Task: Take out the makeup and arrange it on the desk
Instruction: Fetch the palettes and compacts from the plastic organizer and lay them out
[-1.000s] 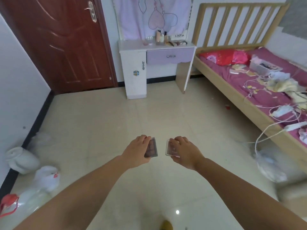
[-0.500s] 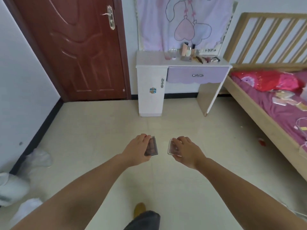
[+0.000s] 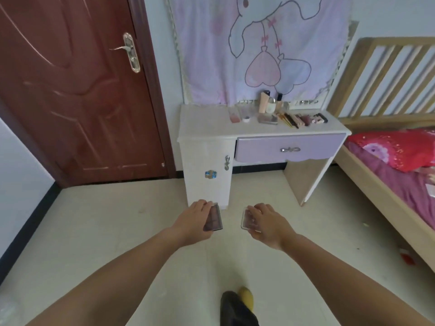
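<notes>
Clear-lidded plastic palettes rode in both hands: left hand [image 3: 195, 220] gripped the dark flat palette [image 3: 213, 221], right hand [image 3: 266, 222] the pinkish palette [image 3: 250, 222], well short of the white bench [image 3: 202, 123]. Light, stiff, likely slippery; edge holds looked wise.

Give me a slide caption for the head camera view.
Each hand carries a makeup palette toward the desk.
</notes>
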A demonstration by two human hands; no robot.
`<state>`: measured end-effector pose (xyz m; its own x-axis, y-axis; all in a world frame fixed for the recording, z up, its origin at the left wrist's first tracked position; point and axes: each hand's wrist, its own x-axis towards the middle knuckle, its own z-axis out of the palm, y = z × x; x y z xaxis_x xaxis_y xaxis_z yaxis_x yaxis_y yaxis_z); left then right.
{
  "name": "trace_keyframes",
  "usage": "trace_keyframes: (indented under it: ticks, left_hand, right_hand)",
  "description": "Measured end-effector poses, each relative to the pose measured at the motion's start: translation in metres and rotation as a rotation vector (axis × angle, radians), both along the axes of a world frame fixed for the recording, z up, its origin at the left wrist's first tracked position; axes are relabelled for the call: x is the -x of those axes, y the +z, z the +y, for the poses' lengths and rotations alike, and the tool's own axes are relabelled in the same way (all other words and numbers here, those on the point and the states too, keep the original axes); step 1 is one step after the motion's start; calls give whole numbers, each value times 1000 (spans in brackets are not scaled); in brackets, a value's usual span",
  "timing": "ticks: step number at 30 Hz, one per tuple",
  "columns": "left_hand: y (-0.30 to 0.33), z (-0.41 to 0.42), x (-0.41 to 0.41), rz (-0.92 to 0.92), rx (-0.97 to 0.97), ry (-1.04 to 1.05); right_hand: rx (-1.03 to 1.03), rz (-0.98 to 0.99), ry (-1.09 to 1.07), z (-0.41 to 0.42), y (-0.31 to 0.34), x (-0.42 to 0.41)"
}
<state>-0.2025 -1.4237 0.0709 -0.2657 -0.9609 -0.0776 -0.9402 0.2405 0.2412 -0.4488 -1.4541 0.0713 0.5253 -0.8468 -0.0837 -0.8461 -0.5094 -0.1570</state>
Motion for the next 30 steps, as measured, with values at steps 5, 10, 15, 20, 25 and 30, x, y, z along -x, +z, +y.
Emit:
trace_keyframes:
  ticks: [5, 10, 15, 20, 25, 30]
  left_hand:
    - [6, -142, 2, 27, 26, 48]
    - [7, -254, -16, 50, 15, 106]
    - [-5, -372, -52, 62, -23, 124]
    - [-7, -502, -84, 81, -83, 102]
    - [-8, -615, -110, 42, -128, 67]
    - [-24, -683, -110, 29, -203, 61]
  right_hand:
    - [-22, 45, 55, -151, 8, 1]
    - [-43, 68, 91, -283, 16, -17]
    - [-49, 51, 123, -401, 5, -59]
    - [-87, 13, 62, -517, 0, -102]
    - [-114, -36, -8, -618, 1, -135]
    - [-178, -72, -9, -712, -12, -162]
